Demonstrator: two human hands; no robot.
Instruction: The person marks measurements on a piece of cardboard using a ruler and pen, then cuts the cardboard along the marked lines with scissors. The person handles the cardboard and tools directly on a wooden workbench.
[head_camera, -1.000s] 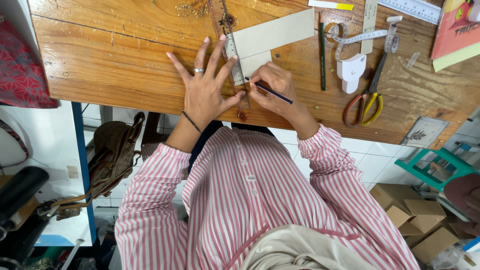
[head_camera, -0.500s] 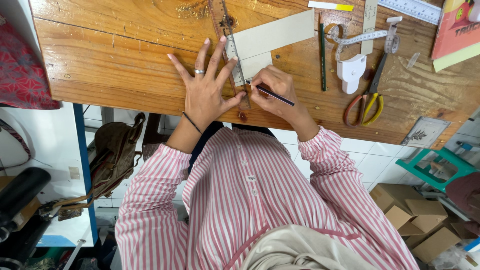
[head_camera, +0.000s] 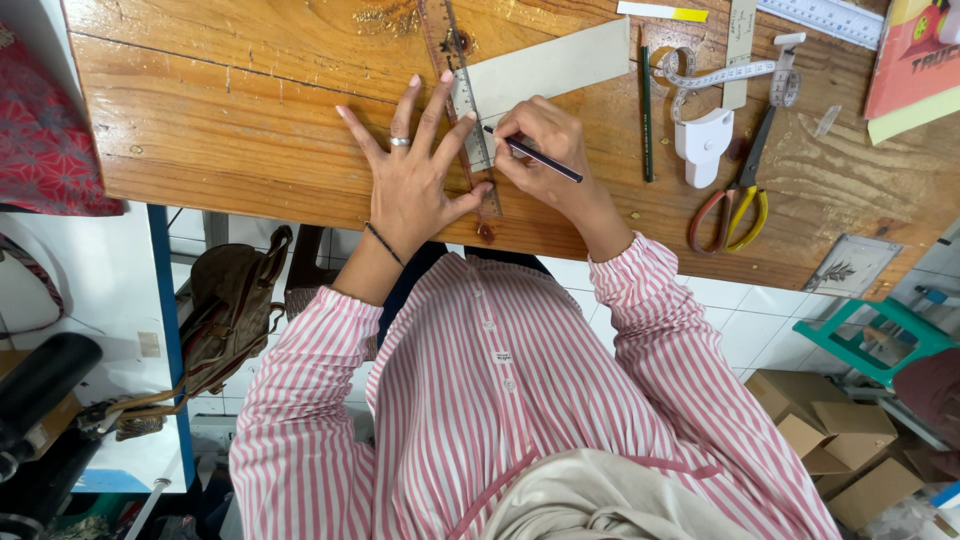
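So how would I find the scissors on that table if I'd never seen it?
Start at the big wooden table and go past the right hand, which holds a dark pencil. Near the table's front edge, below a white tape dispenser, lie the scissors. They are the only tool there with looped handles, one red and one yellow.

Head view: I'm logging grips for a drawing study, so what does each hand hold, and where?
The right hand pinches a dark pencil near its tip. The left hand grasps nothing, pressing the ruler flat.
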